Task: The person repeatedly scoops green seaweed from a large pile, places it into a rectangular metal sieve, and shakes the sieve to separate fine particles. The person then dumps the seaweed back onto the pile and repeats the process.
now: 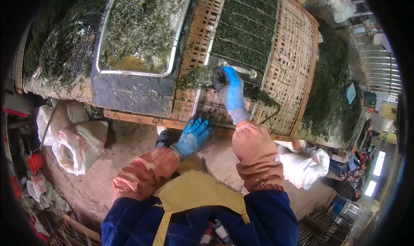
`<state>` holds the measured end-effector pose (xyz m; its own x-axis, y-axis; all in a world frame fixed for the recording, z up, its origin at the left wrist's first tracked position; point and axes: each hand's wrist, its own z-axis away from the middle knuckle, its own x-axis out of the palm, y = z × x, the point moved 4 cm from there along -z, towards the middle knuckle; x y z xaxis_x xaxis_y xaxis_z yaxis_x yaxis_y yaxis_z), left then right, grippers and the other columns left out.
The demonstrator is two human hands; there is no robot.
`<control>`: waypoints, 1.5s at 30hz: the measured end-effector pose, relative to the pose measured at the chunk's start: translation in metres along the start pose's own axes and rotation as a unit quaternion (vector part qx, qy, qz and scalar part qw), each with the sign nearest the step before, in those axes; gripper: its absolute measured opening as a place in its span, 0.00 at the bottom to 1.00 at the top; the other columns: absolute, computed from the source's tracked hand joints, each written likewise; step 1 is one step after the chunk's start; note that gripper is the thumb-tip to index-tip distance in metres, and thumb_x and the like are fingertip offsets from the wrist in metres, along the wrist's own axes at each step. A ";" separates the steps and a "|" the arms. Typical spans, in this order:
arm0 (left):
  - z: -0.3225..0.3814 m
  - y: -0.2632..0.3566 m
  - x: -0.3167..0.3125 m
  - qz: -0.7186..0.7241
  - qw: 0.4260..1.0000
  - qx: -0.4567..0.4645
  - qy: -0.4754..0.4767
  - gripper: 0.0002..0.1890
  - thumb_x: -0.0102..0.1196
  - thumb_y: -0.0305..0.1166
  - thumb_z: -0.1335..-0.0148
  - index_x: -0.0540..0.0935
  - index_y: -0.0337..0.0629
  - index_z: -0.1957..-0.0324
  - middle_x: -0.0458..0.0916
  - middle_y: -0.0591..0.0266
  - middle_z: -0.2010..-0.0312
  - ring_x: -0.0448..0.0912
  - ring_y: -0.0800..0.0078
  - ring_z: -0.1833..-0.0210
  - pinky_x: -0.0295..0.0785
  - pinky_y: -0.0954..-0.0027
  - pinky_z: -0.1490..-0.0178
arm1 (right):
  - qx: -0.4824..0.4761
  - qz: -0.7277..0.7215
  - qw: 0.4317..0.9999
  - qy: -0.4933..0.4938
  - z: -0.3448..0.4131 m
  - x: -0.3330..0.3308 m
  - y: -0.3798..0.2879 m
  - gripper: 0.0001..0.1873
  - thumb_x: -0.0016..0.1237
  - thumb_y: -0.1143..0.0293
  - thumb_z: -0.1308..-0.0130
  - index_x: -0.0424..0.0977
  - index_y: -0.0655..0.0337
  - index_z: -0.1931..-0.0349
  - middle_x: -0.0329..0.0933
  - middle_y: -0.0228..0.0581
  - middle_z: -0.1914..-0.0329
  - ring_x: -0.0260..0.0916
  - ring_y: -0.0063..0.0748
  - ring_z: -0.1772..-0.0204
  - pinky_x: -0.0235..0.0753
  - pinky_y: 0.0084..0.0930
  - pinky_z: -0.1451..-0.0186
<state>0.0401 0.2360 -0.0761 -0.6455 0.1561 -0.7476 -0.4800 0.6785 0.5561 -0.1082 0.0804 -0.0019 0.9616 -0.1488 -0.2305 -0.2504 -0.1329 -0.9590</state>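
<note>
My right hand [229, 84], in a blue and grey glove, is over the near end of a long metal frame [209, 49] on a woven slatted mat [289, 58]. Its fingers are blurred and dark, beside a clump of wet green strands like seaweed [202, 76]; whether they grip it cannot be told. A clear plastic or metal piece [245, 71] lies just beyond. Dark green material [245, 29] fills the frame's crossed sections. My left hand [193, 135], in a blue glove, rests with spread fingers at the wooden edge [142, 119] of the table and holds nothing visible.
Left of the mat stands a metal-rimmed basin [134, 73] of wet green pieces in water. Green heaps [330, 84] lie on both sides. White sacks [77, 145] stand on the floor left, another white bag [304, 168] right. A person [346, 188] is far right.
</note>
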 end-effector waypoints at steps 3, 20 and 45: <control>-0.018 0.002 0.002 -0.036 0.999 -0.034 -0.023 0.26 0.56 0.31 0.42 0.78 0.44 0.38 0.73 0.44 0.37 0.69 0.41 0.34 0.57 0.39 0.27 | -0.204 0.362 0.909 0.039 0.026 -0.029 0.031 0.21 0.63 0.76 0.48 0.79 0.60 0.50 0.79 0.48 0.50 0.77 0.52 0.50 0.79 0.37 0.47; -0.119 0.003 0.017 -0.174 0.984 -0.034 -0.028 0.24 0.54 0.43 0.32 0.77 0.42 0.38 0.70 0.47 0.33 0.66 0.41 0.31 0.56 0.37 0.28 | 0.003 0.343 0.924 0.171 0.039 -0.165 0.058 0.05 0.55 0.67 0.34 0.80 0.56 0.62 0.80 0.44 0.66 0.80 0.47 0.62 0.78 0.34 0.57; -0.150 0.047 0.056 -0.143 0.989 -0.032 -0.009 0.27 0.58 0.36 0.38 0.75 0.38 0.37 0.69 0.43 0.32 0.66 0.43 0.30 0.56 0.40 0.27 | 0.235 -0.455 0.849 0.130 0.034 -0.158 0.111 0.18 0.37 0.60 0.21 0.78 0.64 0.51 0.84 0.40 0.55 0.78 0.34 0.56 0.76 0.29 0.42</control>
<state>-0.1078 0.1695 -0.0374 -0.4675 -0.0232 -0.8837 -0.6789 0.6496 0.3421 -0.2838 0.1224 -0.0779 0.6604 -0.4130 0.6271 0.7145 0.0888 -0.6940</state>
